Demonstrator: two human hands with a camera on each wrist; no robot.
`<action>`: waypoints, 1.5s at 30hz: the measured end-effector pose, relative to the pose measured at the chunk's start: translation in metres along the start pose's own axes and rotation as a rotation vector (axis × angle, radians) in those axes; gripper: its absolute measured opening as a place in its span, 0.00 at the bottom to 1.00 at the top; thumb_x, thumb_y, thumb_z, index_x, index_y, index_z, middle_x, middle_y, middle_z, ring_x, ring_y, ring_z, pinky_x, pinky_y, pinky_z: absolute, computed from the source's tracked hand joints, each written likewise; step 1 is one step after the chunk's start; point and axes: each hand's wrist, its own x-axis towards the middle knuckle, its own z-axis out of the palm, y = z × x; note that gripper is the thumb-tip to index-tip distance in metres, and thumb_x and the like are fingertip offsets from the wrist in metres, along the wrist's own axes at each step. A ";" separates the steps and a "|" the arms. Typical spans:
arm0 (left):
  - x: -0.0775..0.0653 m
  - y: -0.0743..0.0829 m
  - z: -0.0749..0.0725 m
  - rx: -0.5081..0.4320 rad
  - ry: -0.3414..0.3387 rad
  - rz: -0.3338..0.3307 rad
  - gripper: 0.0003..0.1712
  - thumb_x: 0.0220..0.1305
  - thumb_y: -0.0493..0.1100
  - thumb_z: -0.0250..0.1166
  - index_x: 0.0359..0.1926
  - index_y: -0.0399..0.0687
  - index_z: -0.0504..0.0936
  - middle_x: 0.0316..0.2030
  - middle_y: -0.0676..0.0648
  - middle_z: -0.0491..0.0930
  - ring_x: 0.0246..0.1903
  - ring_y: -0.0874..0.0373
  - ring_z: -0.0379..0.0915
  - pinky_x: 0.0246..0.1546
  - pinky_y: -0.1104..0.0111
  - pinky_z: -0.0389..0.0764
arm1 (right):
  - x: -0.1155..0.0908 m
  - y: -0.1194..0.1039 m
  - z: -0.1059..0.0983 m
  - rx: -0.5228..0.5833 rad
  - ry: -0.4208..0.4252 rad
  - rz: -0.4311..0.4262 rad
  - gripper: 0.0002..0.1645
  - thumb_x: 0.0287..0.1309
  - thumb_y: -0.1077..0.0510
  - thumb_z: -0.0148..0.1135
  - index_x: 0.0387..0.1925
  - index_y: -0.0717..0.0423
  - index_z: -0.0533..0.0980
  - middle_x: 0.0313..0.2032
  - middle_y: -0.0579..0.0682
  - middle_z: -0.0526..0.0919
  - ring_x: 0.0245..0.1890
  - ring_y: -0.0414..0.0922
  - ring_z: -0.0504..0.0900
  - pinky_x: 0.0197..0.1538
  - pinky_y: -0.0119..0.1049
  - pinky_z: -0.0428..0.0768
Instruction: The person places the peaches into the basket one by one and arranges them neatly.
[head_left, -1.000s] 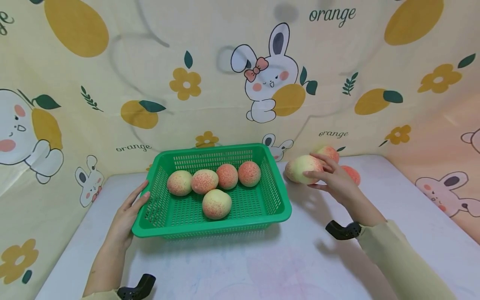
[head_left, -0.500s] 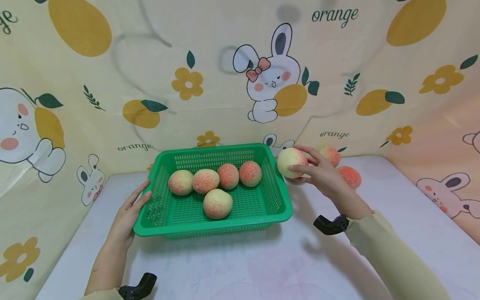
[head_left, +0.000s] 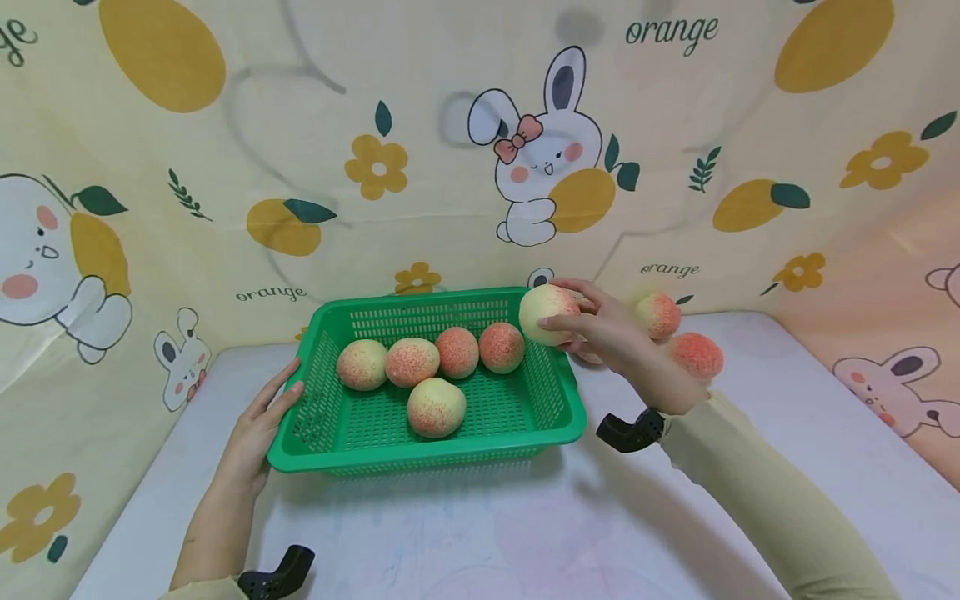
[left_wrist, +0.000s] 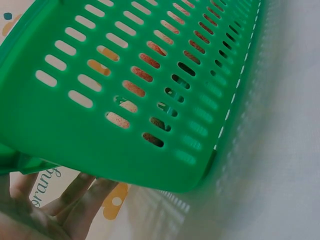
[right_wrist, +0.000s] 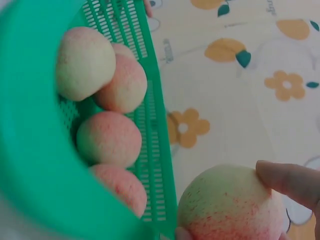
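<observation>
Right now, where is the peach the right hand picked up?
In the head view, the peach is held by the right hand above the green basket's far right corner.

Bright, even, diffuse lighting, soft shadows on the bench [head_left: 480, 533] beneath the green basket [head_left: 420, 454], wide-angle bowing at head-view edges, both wrist views soft-focused at close range, no glare

Behind your work hangs a cream backdrop [head_left: 420, 92] printed with bunnies, oranges and flowers — the word "orange" appears here and there. Two loose peaches [head_left: 658, 315] [head_left: 697, 355] lie on the white table [head_left: 480, 533] by the backdrop — near each other.
</observation>
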 end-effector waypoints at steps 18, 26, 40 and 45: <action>-0.001 0.002 0.001 0.017 -0.004 0.004 0.36 0.68 0.63 0.53 0.73 0.74 0.52 0.76 0.56 0.38 0.71 0.53 0.43 0.41 0.85 0.69 | 0.024 -0.005 0.042 -0.068 -0.103 0.088 0.41 0.55 0.60 0.67 0.69 0.48 0.61 0.59 0.62 0.69 0.43 0.49 0.75 0.40 0.42 0.81; 0.000 0.001 0.000 0.005 0.003 0.002 0.36 0.67 0.63 0.53 0.73 0.75 0.53 0.76 0.56 0.39 0.69 0.55 0.47 0.41 0.84 0.72 | 0.028 -0.005 0.056 -0.072 -0.176 0.167 0.40 0.55 0.64 0.65 0.68 0.50 0.62 0.67 0.62 0.59 0.58 0.59 0.68 0.51 0.54 0.79; 0.001 0.002 0.001 0.008 0.004 0.003 0.36 0.67 0.63 0.53 0.73 0.75 0.53 0.76 0.56 0.38 0.70 0.54 0.46 0.41 0.84 0.72 | 0.035 -0.002 0.068 -0.140 -0.289 0.269 0.39 0.54 0.64 0.67 0.67 0.51 0.64 0.66 0.59 0.59 0.56 0.58 0.67 0.51 0.56 0.78; 0.001 0.001 0.000 0.007 0.003 0.015 0.36 0.67 0.63 0.53 0.73 0.75 0.53 0.76 0.55 0.39 0.70 0.53 0.47 0.41 0.84 0.72 | 0.039 0.000 0.073 -0.173 -0.318 0.275 0.38 0.54 0.64 0.67 0.65 0.51 0.65 0.66 0.59 0.59 0.55 0.58 0.68 0.48 0.53 0.80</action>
